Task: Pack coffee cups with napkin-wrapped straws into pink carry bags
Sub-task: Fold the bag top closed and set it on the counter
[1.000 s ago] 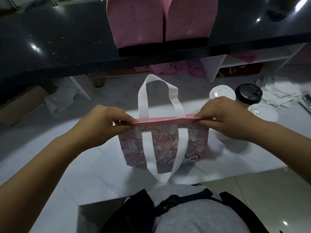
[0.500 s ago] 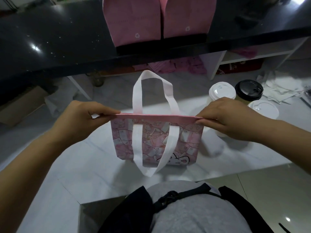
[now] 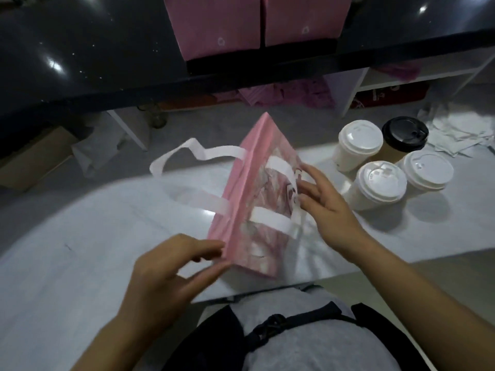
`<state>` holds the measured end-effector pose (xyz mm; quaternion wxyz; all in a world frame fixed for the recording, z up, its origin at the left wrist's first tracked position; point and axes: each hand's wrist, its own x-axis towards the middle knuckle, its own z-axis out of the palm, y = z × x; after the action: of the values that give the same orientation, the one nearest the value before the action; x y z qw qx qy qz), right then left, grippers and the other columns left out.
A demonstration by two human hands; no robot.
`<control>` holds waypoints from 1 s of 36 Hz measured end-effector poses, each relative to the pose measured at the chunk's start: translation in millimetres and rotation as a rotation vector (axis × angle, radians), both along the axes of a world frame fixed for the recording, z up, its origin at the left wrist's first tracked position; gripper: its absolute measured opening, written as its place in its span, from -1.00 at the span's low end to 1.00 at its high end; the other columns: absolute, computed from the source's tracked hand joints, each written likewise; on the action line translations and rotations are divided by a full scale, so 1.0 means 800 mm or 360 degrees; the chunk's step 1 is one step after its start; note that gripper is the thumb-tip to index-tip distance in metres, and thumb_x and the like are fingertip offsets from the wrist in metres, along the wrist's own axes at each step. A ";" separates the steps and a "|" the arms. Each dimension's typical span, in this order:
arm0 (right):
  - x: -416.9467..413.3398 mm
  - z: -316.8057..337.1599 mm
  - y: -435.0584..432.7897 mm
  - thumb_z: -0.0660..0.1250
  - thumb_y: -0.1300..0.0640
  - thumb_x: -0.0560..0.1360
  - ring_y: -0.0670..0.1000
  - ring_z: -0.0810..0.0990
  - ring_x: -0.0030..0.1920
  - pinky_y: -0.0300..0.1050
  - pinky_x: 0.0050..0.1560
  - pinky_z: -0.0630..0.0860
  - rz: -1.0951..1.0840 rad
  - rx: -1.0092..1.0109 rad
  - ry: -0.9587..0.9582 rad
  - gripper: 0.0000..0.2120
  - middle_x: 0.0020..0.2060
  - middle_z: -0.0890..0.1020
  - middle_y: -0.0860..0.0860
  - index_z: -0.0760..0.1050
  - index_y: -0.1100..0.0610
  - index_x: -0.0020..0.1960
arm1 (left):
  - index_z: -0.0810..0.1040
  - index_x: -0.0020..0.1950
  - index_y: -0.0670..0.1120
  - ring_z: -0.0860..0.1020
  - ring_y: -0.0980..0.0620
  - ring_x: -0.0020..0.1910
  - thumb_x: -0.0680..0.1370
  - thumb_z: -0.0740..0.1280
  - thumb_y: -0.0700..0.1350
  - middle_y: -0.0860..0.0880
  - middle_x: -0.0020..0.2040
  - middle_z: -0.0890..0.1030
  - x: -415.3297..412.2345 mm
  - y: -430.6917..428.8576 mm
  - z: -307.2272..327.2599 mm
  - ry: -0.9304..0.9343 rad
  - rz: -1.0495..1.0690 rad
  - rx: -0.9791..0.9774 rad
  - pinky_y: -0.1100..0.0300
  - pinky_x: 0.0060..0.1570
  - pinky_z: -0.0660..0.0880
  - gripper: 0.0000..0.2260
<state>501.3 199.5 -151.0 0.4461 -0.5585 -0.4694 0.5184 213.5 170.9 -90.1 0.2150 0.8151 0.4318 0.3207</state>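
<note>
A pink patterned carry bag (image 3: 258, 202) with white handles stands turned edge-on on the white table (image 3: 88, 236), its mouth pressed flat. My left hand (image 3: 171, 274) is at its near corner, thumb and fingers pinching the top edge. My right hand (image 3: 329, 210) rests with spread fingers against the bag's right face by a white handle. Three white-lidded coffee cups (image 3: 375, 186) and one black-lidded cup (image 3: 404, 136) stand to the right of the bag.
A black counter (image 3: 80, 62) runs across the back with two pink bags (image 3: 222, 25) on it. Loose white napkins (image 3: 460, 135) lie at the far right. Under the counter are a cardboard box (image 3: 26, 162) and pink items (image 3: 289, 92).
The bag, held flat facing me by both top corners, has been swung round edge-on. My right hand let go of the corner and moved to the bag's side. The view tilted down.
</note>
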 end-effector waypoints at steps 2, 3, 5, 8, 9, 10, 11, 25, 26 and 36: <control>-0.004 -0.011 -0.018 0.17 0.09 0.68 -0.30 0.52 0.25 -0.42 0.09 0.49 -0.0074 -0.0106 0.0033 -0.63 0.29 0.55 -0.21 0.34 -0.17 0.45 | 0.72 0.00 -0.08 0.64 0.19 -0.10 0.47 0.48 0.02 0.12 -0.09 0.69 0.010 -0.014 -0.005 -0.0072 -0.0078 -0.0076 0.29 -0.07 0.53 -0.79; -0.005 -0.017 -0.025 0.14 0.03 0.68 -0.29 0.52 0.24 -0.39 0.11 0.50 -0.0134 -0.0142 -0.0003 -0.67 0.27 0.55 -0.24 0.37 -0.19 0.42 | 0.72 0.00 -0.08 0.65 0.18 -0.08 0.47 0.48 0.02 0.12 -0.08 0.70 0.012 -0.018 -0.007 -0.0105 -0.0071 -0.0114 0.30 -0.05 0.53 -0.79; -0.009 -0.028 -0.040 0.11 -0.01 0.69 -0.21 0.53 0.27 -0.23 0.21 0.48 -0.0317 -0.0230 -0.0029 -0.71 0.27 0.54 -0.23 0.41 -0.22 0.36 | 0.71 -0.02 -0.03 0.63 0.25 -0.06 0.44 0.49 0.05 0.16 -0.07 0.69 0.011 -0.023 -0.012 -0.0153 0.0010 -0.0224 0.38 -0.02 0.50 -0.79; -0.015 -0.036 -0.058 0.14 0.06 0.69 -0.15 0.55 0.22 -0.18 0.13 0.50 -0.0541 -0.0391 -0.0002 -0.74 0.26 0.56 -0.10 0.46 -0.13 0.32 | 0.68 0.01 0.10 0.60 0.31 -0.01 0.40 0.55 0.17 0.24 -0.04 0.69 -0.004 -0.026 -0.026 -0.0125 0.0187 -0.0547 0.51 -0.02 0.44 -0.74; -0.016 -0.038 -0.064 0.16 0.13 0.68 -0.16 0.56 0.18 -0.21 0.08 0.51 -0.0553 -0.0443 -0.0043 -0.72 0.24 0.57 -0.06 0.46 -0.06 0.34 | 0.66 0.06 0.16 0.59 0.30 0.02 0.36 0.54 0.21 0.26 -0.01 0.68 -0.012 -0.026 -0.035 -0.0103 0.0261 -0.0702 0.50 -0.04 0.44 -0.68; -0.017 -0.039 -0.070 0.18 0.23 0.66 -0.15 0.57 0.15 -0.21 0.05 0.52 -0.0548 -0.0488 -0.0076 -0.69 0.23 0.57 -0.03 0.45 0.00 0.35 | 0.63 0.13 0.20 0.58 0.30 0.04 0.32 0.52 0.24 0.28 0.05 0.65 -0.019 -0.026 -0.045 -0.0060 0.0323 -0.0843 0.47 -0.06 0.45 -0.59; -0.018 -0.040 -0.075 0.16 0.33 0.62 -0.12 0.59 0.14 -0.20 0.04 0.53 -0.0532 -0.0525 -0.0094 -0.64 0.22 0.58 0.00 0.45 0.05 0.35 | 0.57 0.23 0.24 0.55 0.31 0.08 0.31 0.50 0.26 0.31 0.13 0.60 -0.025 -0.027 -0.057 0.0000 0.0352 -0.0967 0.45 -0.06 0.45 -0.50; -0.034 -0.036 -0.123 0.42 0.25 0.46 -0.23 0.59 0.13 -0.34 -0.02 0.56 0.0284 -0.0633 -0.0438 -0.30 0.23 0.55 -0.26 0.26 -0.23 0.45 | 0.12 0.46 0.46 0.50 0.40 0.18 0.50 0.44 0.17 0.38 0.34 0.39 -0.008 -0.030 -0.126 -0.0168 0.0072 -0.1300 0.38 -0.01 0.55 -0.33; -0.040 -0.037 -0.126 0.45 0.16 0.48 -0.27 0.60 0.08 -0.40 -0.09 0.54 0.0283 -0.0621 -0.0455 -0.32 0.20 0.55 -0.30 0.26 -0.27 0.44 | 0.17 0.44 0.46 0.52 0.39 0.15 0.54 0.40 0.13 0.39 0.31 0.43 -0.005 -0.028 -0.125 -0.0175 0.0106 -0.1247 0.43 -0.08 0.53 -0.41; -0.082 -0.034 -0.124 0.14 0.12 0.66 0.10 0.50 -0.35 -0.04 -0.37 0.38 -0.0109 -0.0184 -0.1513 -0.79 -0.36 0.50 -0.04 0.43 0.08 -0.13 | 0.61 0.23 0.04 0.65 0.13 -0.05 0.55 0.41 0.07 0.13 0.11 0.67 -0.009 -0.008 -0.098 -0.0015 0.0385 -0.0557 0.14 -0.09 0.62 -0.71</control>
<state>435.5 100.6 -178.6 0.1672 -0.7727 -0.5731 0.2157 206.6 164.2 -168.7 0.3153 0.7062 0.5745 0.2680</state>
